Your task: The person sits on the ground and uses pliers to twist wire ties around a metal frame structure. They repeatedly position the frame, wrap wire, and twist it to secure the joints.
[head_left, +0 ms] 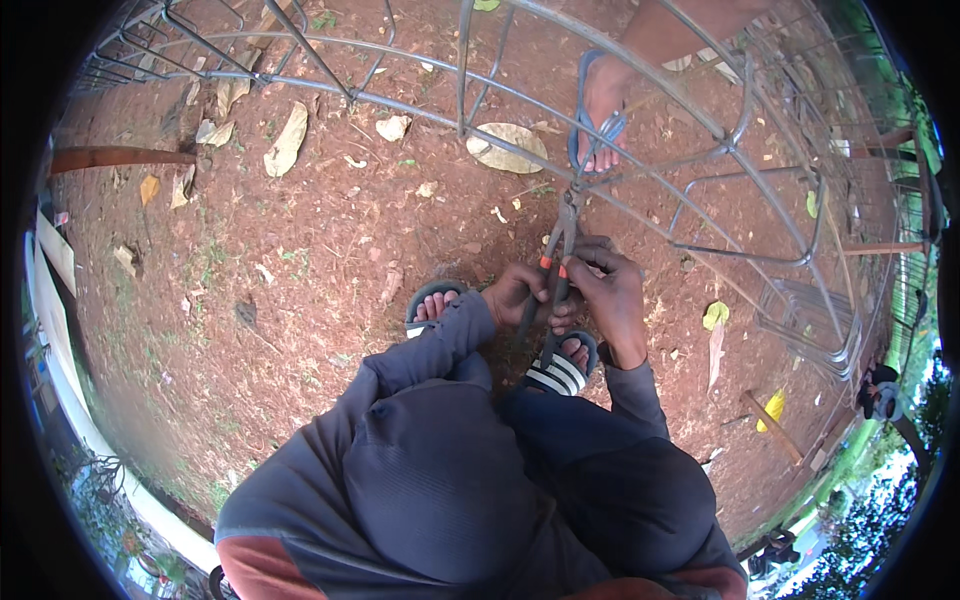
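Note:
A pair of pincers (566,222) with dark handles and orange bands points away from me, its jaws up against a bar of the steel rebar cage (640,222). My left hand (518,294) is closed around the handles from the left. My right hand (612,292) comes in from the other side, its fingers curled and its thumb pressed at the orange band of the right handle. Whether the right fingers also hold a piece of wire is too small to tell. What the jaws bite on is not clear either.
Another person's foot in a blue flip-flop (590,120) stands behind the cage bars. Dry leaves (506,148) lie on the reddish soil (300,250). A wooden stake (775,428) with a yellow scrap (770,410) is at the right. My striped sandals (568,372) are below my hands.

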`<move>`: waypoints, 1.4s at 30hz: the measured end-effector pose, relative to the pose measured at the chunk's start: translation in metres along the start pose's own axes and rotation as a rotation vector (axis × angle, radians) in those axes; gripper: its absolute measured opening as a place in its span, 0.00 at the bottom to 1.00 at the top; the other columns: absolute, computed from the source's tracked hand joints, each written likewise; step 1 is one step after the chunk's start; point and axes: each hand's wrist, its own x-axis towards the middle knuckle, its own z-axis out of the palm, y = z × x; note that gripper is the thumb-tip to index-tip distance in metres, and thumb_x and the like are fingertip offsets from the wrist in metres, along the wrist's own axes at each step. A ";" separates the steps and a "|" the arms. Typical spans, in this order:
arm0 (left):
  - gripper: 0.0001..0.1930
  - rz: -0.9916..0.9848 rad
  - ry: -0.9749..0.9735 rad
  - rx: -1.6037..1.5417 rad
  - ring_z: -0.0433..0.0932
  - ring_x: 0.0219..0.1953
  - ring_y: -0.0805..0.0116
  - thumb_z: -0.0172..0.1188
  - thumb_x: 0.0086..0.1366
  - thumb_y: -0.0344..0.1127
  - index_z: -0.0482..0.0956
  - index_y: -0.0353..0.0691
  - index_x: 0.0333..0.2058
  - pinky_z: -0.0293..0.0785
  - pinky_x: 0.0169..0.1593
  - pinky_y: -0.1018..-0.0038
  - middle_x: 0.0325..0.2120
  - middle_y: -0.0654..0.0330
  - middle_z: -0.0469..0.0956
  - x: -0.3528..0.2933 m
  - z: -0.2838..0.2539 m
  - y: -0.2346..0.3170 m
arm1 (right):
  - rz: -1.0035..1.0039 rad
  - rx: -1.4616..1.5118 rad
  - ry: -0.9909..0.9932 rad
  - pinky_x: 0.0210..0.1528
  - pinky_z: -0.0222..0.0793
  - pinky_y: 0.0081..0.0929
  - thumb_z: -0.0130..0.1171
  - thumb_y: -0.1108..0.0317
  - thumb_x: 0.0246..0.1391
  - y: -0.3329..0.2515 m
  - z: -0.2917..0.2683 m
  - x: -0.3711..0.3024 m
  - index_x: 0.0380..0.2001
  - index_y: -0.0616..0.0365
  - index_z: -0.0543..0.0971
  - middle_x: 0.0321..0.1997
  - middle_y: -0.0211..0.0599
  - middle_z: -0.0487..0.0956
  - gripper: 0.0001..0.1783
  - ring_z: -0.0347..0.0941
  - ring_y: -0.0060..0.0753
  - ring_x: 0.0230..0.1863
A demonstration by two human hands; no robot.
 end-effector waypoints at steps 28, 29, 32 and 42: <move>0.35 0.505 1.311 2.330 0.80 0.44 0.34 0.70 0.59 0.36 0.61 0.27 0.58 0.76 0.43 0.53 0.46 0.32 0.76 -0.033 0.012 0.002 | 0.130 0.320 -0.011 0.38 0.72 0.29 0.74 0.59 0.56 0.036 0.101 0.069 0.38 0.65 0.80 0.34 0.30 0.83 0.19 0.75 0.22 0.34; 0.36 0.440 1.293 2.216 0.80 0.44 0.36 0.71 0.59 0.37 0.61 0.27 0.59 0.77 0.44 0.54 0.45 0.33 0.77 -0.040 0.014 0.002 | 0.096 0.331 -0.057 0.40 0.72 0.28 0.74 0.60 0.57 0.043 0.096 0.070 0.39 0.65 0.80 0.35 0.31 0.83 0.19 0.76 0.22 0.35; 0.39 0.032 1.333 1.896 0.83 0.48 0.48 0.74 0.60 0.40 0.62 0.29 0.62 0.79 0.48 0.60 0.45 0.42 0.80 -0.035 0.079 -0.003 | 0.060 0.508 -0.149 0.34 0.72 0.30 0.74 0.61 0.55 0.052 0.087 0.065 0.36 0.62 0.80 0.33 0.32 0.82 0.17 0.76 0.24 0.32; 0.15 0.000 0.953 0.723 0.75 0.28 0.64 0.63 0.65 0.40 0.72 0.37 0.43 0.73 0.36 0.66 0.26 0.62 0.71 -0.052 0.098 -0.021 | -0.129 1.551 -0.991 0.46 0.76 0.36 0.69 0.41 0.55 0.076 0.098 0.081 0.39 0.54 0.75 0.33 0.26 0.70 0.27 0.71 0.26 0.36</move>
